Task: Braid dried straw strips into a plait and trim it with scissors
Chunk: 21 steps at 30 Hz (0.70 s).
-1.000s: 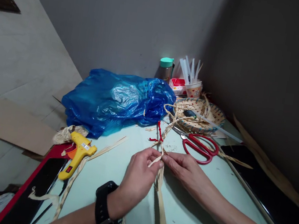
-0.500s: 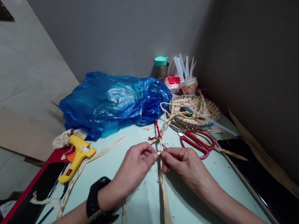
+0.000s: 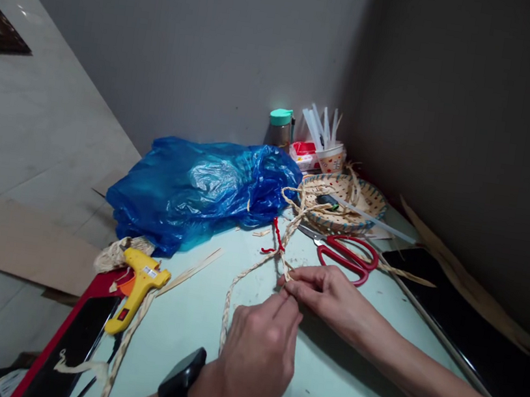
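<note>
My right hand pinches a pale straw braid between thumb and fingers. Just below it, my left hand, back turned up and a black watch on the wrist, is closed on a straw strand at the braid's lower end; the fingers hide most of that strand. Red string is tied round the braid above my hands. From there a thinner braided cord curves down to the left. The braid's far end runs up toward a woven basket.
Red-handled scissors lie beyond my right hand. A blue plastic bag fills the back left, with a yellow glue gun at the left edge. A dark tablet-like slab lies right; a cup of glue sticks stands behind.
My left hand has moved from beside the right hand to below it, turning back upward. The long flat strand that hung down is now hidden, and the thin cord on the left shows more.
</note>
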Tool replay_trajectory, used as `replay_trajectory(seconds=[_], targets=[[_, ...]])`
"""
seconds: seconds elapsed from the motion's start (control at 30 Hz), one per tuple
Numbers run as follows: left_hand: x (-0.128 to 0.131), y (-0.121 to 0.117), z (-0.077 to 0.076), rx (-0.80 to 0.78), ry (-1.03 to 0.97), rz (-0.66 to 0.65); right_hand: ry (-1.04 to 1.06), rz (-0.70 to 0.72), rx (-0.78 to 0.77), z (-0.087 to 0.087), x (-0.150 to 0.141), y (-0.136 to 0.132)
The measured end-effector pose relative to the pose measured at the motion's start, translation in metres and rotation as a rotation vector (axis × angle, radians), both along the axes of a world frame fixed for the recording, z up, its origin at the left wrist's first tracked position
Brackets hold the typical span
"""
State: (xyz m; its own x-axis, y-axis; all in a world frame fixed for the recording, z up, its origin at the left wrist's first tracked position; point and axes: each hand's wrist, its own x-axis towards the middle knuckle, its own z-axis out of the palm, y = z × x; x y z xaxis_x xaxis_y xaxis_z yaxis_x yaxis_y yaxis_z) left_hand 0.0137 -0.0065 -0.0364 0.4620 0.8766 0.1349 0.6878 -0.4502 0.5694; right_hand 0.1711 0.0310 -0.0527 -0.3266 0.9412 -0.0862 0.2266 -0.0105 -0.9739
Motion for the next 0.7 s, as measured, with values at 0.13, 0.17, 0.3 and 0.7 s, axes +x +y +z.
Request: replay_trajectory(seconds=[0.13,0.17,0.3,0.7], targets=[[-0.005,0.019,0.011,-0.084,-0.22,0.185,0.008,-0.016,0.0,0.005,0.001,-0.002],[-0.006,0.025,0.013,-0.163,-0.332,0.236,0.013,-0.019,-0.001,0.007,0.001,-0.002],[-0.007,0.039,0.006,-0.745,-0.812,0.084,0.122,0.022,-0.028,0.01,-0.002,-0.004],[-0.002,0.039,-0.004,-1.014,-0.929,0.19,-0.494,0.053,0.237,0.011,-0.004,-0.013]])
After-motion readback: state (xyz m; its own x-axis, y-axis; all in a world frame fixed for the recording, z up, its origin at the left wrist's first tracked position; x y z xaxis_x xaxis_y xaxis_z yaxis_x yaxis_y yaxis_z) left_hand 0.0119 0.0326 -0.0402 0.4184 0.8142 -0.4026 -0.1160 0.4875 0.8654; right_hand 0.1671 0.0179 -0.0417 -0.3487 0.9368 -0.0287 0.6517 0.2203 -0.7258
